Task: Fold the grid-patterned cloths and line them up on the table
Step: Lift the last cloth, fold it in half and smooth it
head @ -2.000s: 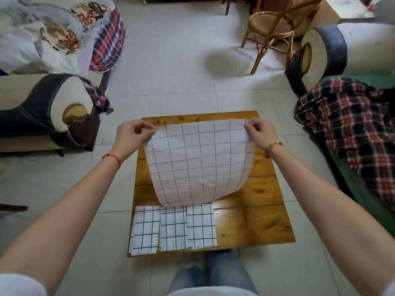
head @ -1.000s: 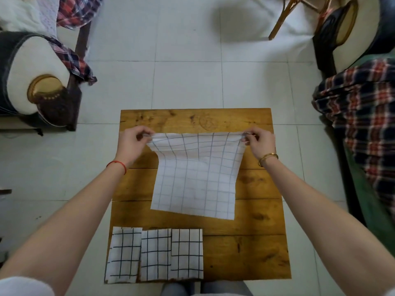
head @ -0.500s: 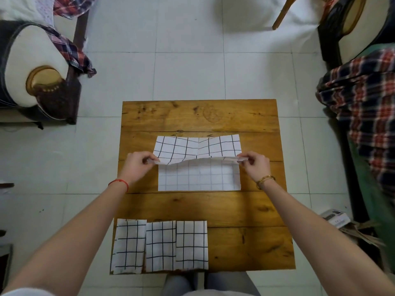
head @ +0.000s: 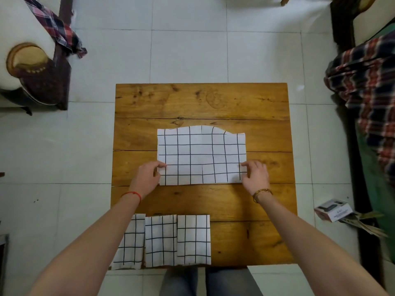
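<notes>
A white cloth with a black grid (head: 201,155) lies folded in half on the middle of the wooden table (head: 203,101). Its far edge bulges slightly upward. My left hand (head: 148,177) pinches the cloth's near left corner. My right hand (head: 254,175) pinches the near right corner. Three folded grid cloths sit side by side along the table's near left edge: the left one (head: 130,242), partly hidden by my left forearm, the middle one (head: 161,240) and the right one (head: 194,239).
A sofa arm with a plaid cloth (head: 32,67) stands left of the table. A plaid blanket (head: 367,88) lies on a green seat at the right. A small box (head: 332,210) rests on the tiled floor by the table's right side.
The cloth was held up, laid on the table, and its far half was brought over toward me. Both hands have pulled the top layer's corners down to the near edge.
</notes>
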The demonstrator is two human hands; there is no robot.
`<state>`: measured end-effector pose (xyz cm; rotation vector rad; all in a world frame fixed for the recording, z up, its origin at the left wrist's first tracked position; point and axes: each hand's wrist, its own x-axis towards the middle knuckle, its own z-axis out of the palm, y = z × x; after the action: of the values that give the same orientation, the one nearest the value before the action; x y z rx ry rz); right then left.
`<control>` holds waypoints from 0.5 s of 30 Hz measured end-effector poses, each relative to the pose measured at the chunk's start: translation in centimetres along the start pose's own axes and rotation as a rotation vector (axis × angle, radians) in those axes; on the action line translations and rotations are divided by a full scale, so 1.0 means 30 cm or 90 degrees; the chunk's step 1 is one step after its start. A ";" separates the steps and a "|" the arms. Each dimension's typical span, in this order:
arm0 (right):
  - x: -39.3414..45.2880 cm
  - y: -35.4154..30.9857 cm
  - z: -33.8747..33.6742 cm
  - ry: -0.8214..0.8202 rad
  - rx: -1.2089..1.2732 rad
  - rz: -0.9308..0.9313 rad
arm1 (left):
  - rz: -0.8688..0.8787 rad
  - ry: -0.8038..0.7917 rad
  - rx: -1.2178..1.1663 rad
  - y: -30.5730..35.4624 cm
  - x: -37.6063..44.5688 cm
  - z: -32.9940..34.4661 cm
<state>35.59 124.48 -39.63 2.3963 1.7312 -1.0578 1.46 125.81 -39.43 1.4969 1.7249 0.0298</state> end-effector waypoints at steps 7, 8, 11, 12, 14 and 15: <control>0.164 -0.114 -0.006 0.226 0.192 0.138 | 0.081 0.082 0.116 0.052 0.151 -0.006; 0.194 -0.132 -0.016 0.236 0.228 0.178 | 0.095 0.087 0.139 0.064 0.172 -0.005; 0.285 -0.156 -0.042 0.187 0.259 0.280 | 0.118 0.090 0.208 0.095 0.226 0.003; 0.312 -0.164 -0.051 0.162 0.259 0.310 | 0.112 0.082 0.234 0.100 0.241 0.007; 0.355 -0.176 -0.065 0.126 0.269 0.356 | 0.083 0.057 0.276 0.102 0.273 0.015; 0.371 -0.184 -0.069 0.111 0.272 0.372 | 0.069 0.042 0.289 0.098 0.288 0.021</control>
<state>33.83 136.78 -41.70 3.0336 0.7630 -1.2293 4.70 133.52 -43.15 1.9350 1.7771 -0.2762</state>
